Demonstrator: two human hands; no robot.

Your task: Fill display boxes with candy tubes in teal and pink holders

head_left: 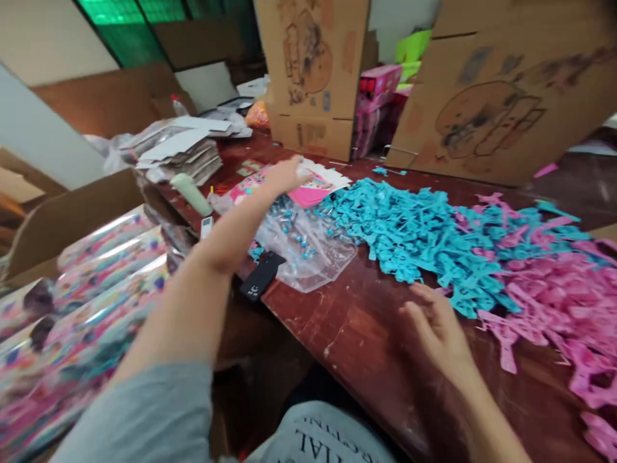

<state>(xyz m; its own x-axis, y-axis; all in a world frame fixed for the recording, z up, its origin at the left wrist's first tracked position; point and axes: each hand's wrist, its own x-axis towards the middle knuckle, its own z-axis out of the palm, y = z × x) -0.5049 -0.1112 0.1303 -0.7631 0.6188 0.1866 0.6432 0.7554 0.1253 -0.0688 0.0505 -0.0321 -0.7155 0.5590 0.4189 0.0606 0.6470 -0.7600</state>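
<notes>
My left hand [288, 173] reaches out over a stack of pink and white printed cards [315, 183]. Its fingers are at the cards' upper side, too blurred to show whether they grip one. Below that wrist lies a clear plastic bag [313, 254] with small blue and silver pieces in it. My right hand [439, 329] hovers low over the dark red table [337, 321], thumb and fingers apart and nothing in them. Just beyond its fingertips spreads a heap of blue plastic pieces [409, 225]. To its right lies a heap of pink plastic pieces [559, 308].
A black phone-like object [261, 276] lies at the table's near edge. At left, an open carton [72, 212] holds shiny colourful packs [110, 270]. A pale green bottle [191, 194] lies near stacked white card sheets [183, 151]. Large cardboard boxes [313, 77] stand behind.
</notes>
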